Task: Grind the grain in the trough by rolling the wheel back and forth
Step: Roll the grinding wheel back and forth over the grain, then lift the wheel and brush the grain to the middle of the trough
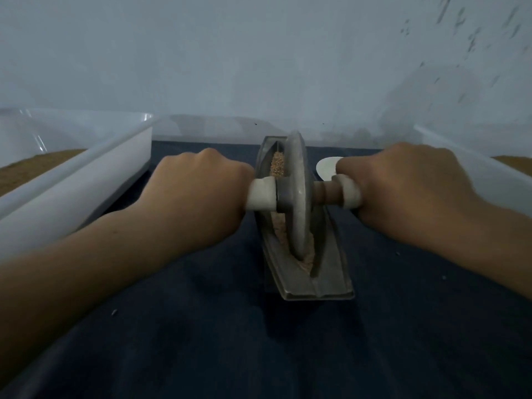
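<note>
Grey metal made up both the trough [331, 272] and the wheel [298, 197], which stood upright in the groove about midway along, on a dark blue surface [230, 341]. The left hand [198, 191] was curled tight round the pale handle end on its side of the axle, and the right hand [403, 182] gripped the matching end opposite, knuckles up. Coarse grain [277, 164] lay in the far part of the groove beyond the wheel, while finer, paler meal [306, 260] lay at the near end. This looked like the rolling step itself, mid-stroke and partly done, since the far grain seemed uncrushed. The next move would likely call for a push away from the body, with even downward pressure from both hands so the wheel would run upright in the groove and not ride up the sides or tip the trough.
</note>
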